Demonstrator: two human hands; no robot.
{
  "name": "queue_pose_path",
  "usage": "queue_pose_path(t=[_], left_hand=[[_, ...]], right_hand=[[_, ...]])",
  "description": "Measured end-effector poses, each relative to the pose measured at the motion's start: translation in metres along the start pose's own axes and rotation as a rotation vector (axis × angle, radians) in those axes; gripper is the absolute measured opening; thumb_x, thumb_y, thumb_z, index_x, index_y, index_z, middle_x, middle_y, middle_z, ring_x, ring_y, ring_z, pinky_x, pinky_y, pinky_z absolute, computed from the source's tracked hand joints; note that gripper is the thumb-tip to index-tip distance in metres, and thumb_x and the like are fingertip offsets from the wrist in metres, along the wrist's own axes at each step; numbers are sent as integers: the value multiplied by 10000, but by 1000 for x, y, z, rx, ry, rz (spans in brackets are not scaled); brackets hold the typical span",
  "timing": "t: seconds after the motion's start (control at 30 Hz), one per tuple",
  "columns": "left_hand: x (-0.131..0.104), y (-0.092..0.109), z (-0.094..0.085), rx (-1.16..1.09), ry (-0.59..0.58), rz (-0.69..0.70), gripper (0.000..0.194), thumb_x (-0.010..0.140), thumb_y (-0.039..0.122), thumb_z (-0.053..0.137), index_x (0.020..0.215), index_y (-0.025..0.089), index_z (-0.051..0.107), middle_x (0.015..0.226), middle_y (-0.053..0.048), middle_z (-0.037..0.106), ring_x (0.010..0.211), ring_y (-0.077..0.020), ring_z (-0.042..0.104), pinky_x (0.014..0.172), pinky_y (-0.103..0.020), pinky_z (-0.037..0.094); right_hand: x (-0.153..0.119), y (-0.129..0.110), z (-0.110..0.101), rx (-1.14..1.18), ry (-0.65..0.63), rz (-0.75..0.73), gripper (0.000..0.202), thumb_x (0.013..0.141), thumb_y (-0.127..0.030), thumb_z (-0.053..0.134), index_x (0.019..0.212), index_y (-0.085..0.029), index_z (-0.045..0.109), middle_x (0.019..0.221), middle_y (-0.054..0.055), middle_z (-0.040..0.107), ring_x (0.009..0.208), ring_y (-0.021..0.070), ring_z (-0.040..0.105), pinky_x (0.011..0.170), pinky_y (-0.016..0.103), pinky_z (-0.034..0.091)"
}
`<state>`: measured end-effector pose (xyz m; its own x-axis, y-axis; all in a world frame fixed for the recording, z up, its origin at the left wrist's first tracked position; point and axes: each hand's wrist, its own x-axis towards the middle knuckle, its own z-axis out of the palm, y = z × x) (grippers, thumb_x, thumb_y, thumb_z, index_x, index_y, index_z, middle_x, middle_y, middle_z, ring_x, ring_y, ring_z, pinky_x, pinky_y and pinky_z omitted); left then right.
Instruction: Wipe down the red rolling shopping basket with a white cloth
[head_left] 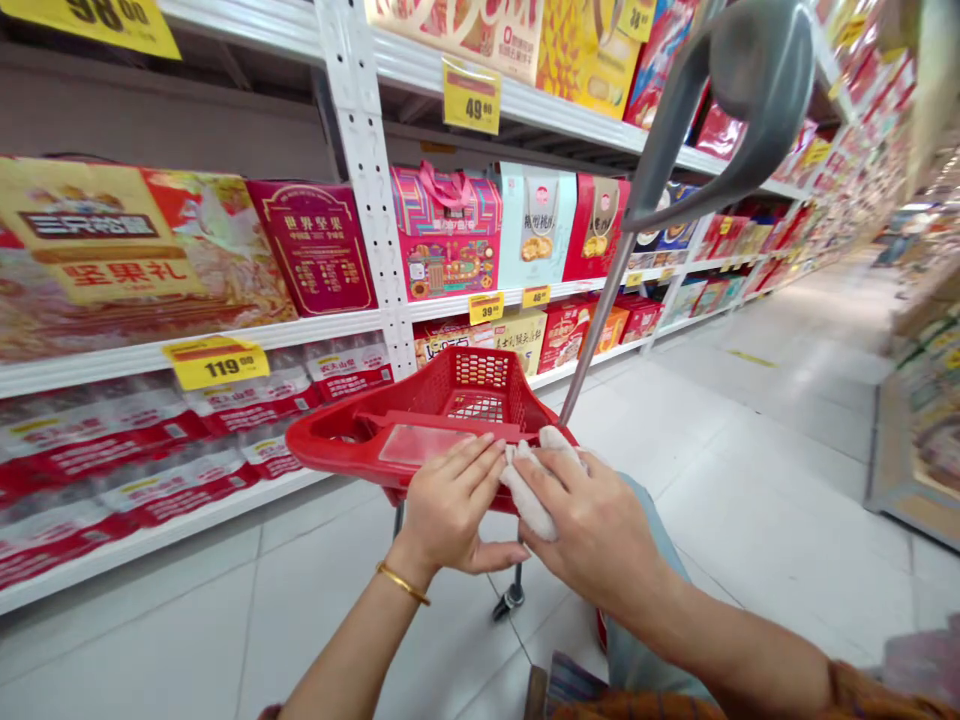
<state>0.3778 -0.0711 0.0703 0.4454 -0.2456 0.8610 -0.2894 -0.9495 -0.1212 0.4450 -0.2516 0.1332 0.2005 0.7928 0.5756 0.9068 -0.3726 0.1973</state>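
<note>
A red plastic shopping cart stands in front of me, with a mesh basket and a pale clear panel on its near edge. My left hand rests on that near edge by the panel, fingers stretched out flat and thumb pointing right. My right hand presses a crumpled white cloth against the same edge, just right of the left fingertips. From the cart's right side a grey pole rises to a looped grey handle. The hands cover part of the rim.
White shelves run along the left, stocked with gift boxes and packs of bottled drinks, with yellow price tags. Pale floor tiles extend along the aisle. A low display stand borders the right side.
</note>
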Motion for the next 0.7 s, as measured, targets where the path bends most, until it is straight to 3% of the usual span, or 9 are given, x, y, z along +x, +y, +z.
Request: queue_pose_path(t=[0.13, 0.33, 0.7], left_hand=[[1, -7, 3, -7, 32, 36, 829, 899, 743, 281, 1201, 72, 662, 1163, -188, 706, 1136, -325, 656, 975, -445, 512], [1, -15, 8, -9, 99, 56, 781, 919, 717, 274, 1196, 93, 653, 1138, -172, 719, 1118, -311, 666, 963, -427, 509], [0, -25, 14, -42, 128, 96, 749, 924, 695, 302, 1258, 102, 616, 1129, -163, 723, 1112, -315, 667, 926, -435, 520]], right_hand=[[-4, 0, 1, 11, -10, 41, 392, 828, -248, 595, 1211, -177, 641, 1179, 128, 677, 1201, 316, 558, 917, 451, 530], [-11, 1, 1, -10, 16, 123, 430, 788, -214, 595, 1213, -162, 639, 1168, 120, 684, 1003, 267, 629, 854, 420, 543], [-22, 10, 0, 6, 58, 225, 389, 805, -199, 570, 1186, -186, 650, 1133, 98, 693, 988, 246, 633, 857, 401, 530]])
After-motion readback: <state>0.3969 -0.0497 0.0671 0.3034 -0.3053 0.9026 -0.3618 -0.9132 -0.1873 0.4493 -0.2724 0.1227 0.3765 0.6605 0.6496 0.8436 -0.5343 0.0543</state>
